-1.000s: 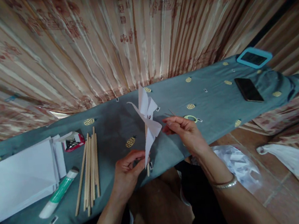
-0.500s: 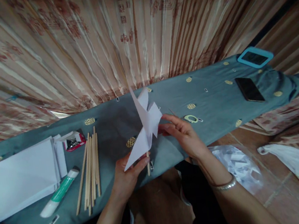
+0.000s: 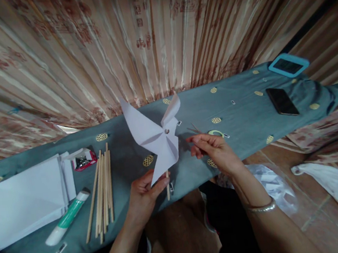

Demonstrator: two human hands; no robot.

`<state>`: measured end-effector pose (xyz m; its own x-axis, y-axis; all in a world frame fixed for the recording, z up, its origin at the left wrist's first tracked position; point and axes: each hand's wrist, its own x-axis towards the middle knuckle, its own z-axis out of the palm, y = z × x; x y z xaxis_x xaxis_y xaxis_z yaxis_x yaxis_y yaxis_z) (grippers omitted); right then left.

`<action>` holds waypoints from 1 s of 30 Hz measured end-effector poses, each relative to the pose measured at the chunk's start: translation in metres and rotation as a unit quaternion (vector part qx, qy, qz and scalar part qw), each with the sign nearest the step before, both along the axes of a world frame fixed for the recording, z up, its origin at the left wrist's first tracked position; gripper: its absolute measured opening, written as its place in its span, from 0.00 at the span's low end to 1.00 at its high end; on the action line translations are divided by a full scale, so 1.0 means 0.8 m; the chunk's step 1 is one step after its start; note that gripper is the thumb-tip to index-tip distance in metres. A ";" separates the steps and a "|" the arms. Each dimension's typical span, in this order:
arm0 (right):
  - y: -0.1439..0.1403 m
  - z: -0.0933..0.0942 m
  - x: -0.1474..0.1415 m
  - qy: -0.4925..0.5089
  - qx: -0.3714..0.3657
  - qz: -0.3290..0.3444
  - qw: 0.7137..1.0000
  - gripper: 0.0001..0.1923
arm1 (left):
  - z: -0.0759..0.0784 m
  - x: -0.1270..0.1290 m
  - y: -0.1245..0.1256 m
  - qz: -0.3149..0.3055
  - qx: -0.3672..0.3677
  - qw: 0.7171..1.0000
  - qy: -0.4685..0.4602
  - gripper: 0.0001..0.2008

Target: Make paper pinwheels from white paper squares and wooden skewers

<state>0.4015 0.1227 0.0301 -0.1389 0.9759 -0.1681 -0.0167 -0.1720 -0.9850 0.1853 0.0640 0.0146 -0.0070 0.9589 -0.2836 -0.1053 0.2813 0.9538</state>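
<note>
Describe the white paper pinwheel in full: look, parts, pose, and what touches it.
The white paper pinwheel has folded, pointed blades meeting at a small central hub, mounted on a thin wooden stick. It faces the camera, held upright above the grey-blue patterned cloth. The left hand grips the stick under the lowest blade; the right hand is close beside it, apparently not touching.

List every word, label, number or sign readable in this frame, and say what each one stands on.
No text here can be read.
Curtain: reddish printed block motifs, too blurred to read.
Glue stick: green and white, no lettering legible.
Small red box: print too small.
Small tags on the tablecloth: too small.
Phone and blue-framed device: screens dark.
Paper pinwheel in the left hand: blank.
</note>
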 end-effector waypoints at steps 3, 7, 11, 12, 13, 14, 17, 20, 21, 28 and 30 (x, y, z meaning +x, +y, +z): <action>0.002 -0.005 -0.006 0.022 0.058 -0.061 0.996 0.20 | -0.001 0.001 -0.001 -0.012 -0.006 1.000 -0.006 0.09; -0.002 -0.003 -0.020 0.079 0.053 -0.003 0.995 0.26 | 0.000 0.001 -0.002 -0.023 -0.008 1.000 0.008 0.09; -0.005 0.002 -0.024 0.114 0.020 0.010 0.993 0.25 | 0.000 0.002 -0.002 -0.002 -0.019 1.000 0.000 0.09; -0.005 0.004 -0.023 0.117 0.013 0.006 0.993 0.24 | 0.000 0.002 -0.002 0.004 -0.023 1.000 -0.004 0.09; -0.005 0.005 -0.022 0.120 0.009 0.000 0.993 0.24 | 0.000 0.002 -0.002 0.009 -0.024 1.000 -0.009 0.09; -0.004 0.006 -0.021 0.121 0.005 -0.004 0.993 0.23 | 0.000 0.002 -0.002 0.011 -0.023 1.000 -0.011 0.09; -0.003 0.006 -0.017 0.116 -0.008 -0.016 0.993 0.23 | -0.001 0.001 -0.001 0.007 -0.006 1.000 0.002 0.08; -0.003 0.006 -0.017 0.098 -0.017 -0.012 0.995 0.22 | -0.002 0.000 -0.001 -0.003 0.009 1.000 0.024 0.07; -0.003 0.006 -0.018 0.094 -0.020 -0.005 0.995 0.21 | -0.003 0.000 0.000 -0.006 0.013 0.999 0.029 0.07; -0.017 0.017 -0.023 0.130 -0.077 0.175 0.973 0.22 | -0.004 -0.004 0.001 -0.030 0.042 0.998 0.036 0.06; -0.019 0.020 -0.019 0.117 -0.093 0.218 0.965 0.20 | -0.003 -0.004 0.001 -0.029 0.034 0.998 0.036 0.07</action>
